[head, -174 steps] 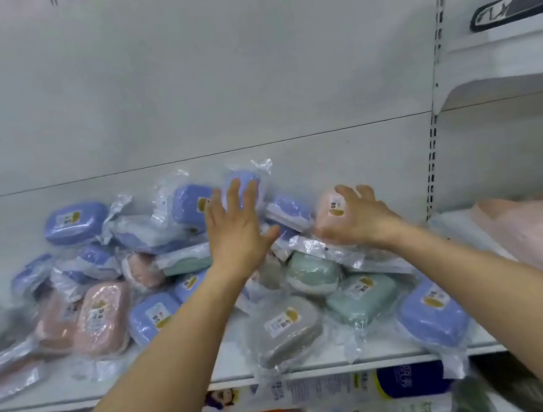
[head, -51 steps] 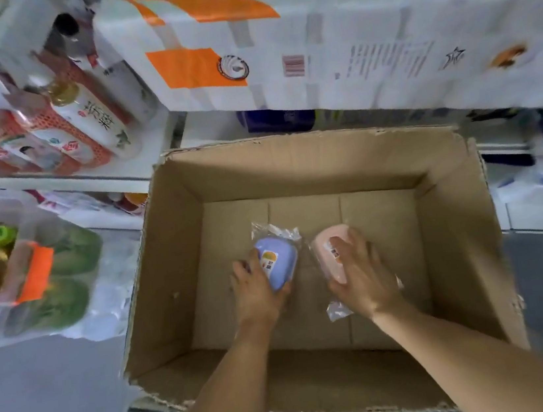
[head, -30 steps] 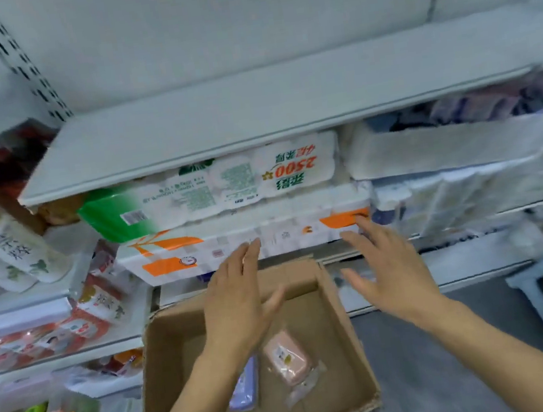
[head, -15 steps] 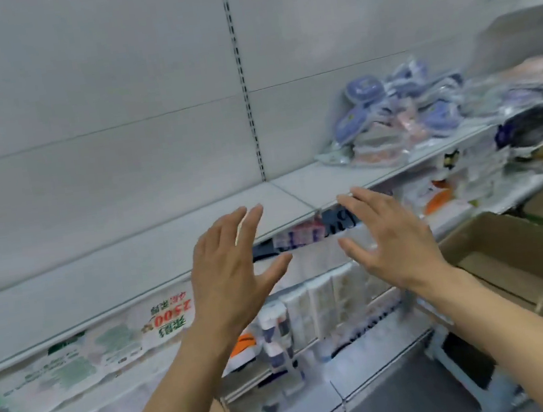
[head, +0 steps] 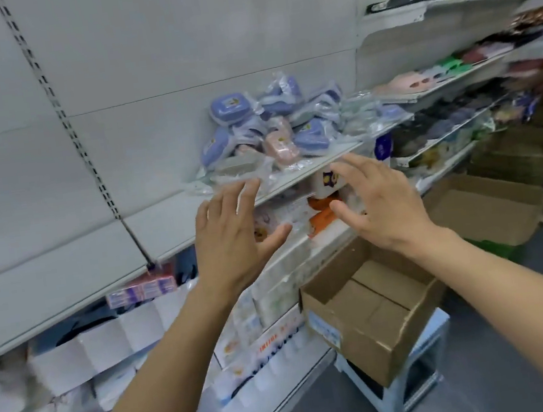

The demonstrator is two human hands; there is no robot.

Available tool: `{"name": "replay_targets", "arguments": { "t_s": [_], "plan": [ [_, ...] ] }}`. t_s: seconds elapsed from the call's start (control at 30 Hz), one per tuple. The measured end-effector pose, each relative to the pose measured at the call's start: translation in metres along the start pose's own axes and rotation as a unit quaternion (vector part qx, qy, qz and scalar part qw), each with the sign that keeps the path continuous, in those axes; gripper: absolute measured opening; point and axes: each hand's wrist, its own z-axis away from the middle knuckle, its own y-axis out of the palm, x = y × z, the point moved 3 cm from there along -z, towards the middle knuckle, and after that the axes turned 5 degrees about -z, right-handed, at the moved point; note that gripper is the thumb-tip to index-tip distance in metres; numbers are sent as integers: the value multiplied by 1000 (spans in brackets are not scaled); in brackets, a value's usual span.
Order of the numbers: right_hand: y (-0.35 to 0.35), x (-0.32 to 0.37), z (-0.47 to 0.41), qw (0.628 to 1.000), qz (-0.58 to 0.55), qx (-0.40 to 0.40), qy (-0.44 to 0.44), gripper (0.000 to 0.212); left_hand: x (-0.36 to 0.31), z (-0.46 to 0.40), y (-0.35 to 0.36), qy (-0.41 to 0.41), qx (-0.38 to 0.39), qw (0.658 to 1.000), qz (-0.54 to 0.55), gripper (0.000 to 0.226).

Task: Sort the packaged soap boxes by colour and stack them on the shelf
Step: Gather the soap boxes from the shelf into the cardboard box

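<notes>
A mixed heap of plastic-wrapped soap boxes (head: 274, 129), blue, pink and pale green, lies on the white shelf (head: 174, 215) ahead and to the right. My left hand (head: 233, 238) and my right hand (head: 376, 202) are both raised with fingers spread, empty, just below and in front of the heap. Neither hand touches a box. The shelf stretch to the left of the heap is bare.
An open cardboard box (head: 369, 300) stands on a white stool (head: 403, 382) below my right hand. Another cardboard box (head: 484, 209) sits further right. Tissue packs (head: 109, 344) fill the lower shelves. Slippers (head: 413, 83) lie on shelves to the right.
After both hands set a blue and a pink box in a cardboard box, the view swung up and right. The heap is now nearer, and both empty hands have risen towards it.
</notes>
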Motion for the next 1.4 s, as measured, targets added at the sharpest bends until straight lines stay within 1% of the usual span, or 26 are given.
{"name": "replay_targets", "arguments": {
  "t_s": [0.13, 0.23, 0.33, 0.5, 0.63, 0.8, 1.0, 1.17, 1.3, 1.4],
  "plan": [
    [2, -70, -4, 999, 10, 3, 38, 57, -44, -48, 51, 22, 33, 999, -4, 83],
    [8, -121, -10, 998, 18, 17, 62, 58, -76, -82, 89, 27, 37, 999, 18, 83],
    [14, -174, -27, 997, 31, 27, 62, 55, -103, -120, 124, 18, 35, 998, 42, 82],
    [30, -260, -78, 997, 30, 44, 54, 56, -135, -190, 185, 7, 34, 997, 64, 80],
    [49, -321, -125, 996, 8, 56, 69, 56, -155, -250, 232, -5, 57, 995, 83, 69],
    [67, -392, -172, 991, -56, 68, 103, 54, -180, -308, 276, -13, 77, 991, 104, 70],
    [93, -482, -223, 991, -73, 81, 80, 52, -202, -359, 327, -33, 77, 995, 61, 72],
    [103, -581, -276, 991, -95, 90, 40, 51, -250, -417, 372, -75, 59, 995, 43, 72],
    [113, -659, -325, 985, -123, 118, -17, 52, -294, -462, 412, -150, 41, 987, 42, 72],
    [122, -703, -357, 975, -146, 155, -59, 53, -320, -493, 436, -200, 45, 978, 45, 71]
  ]
}}
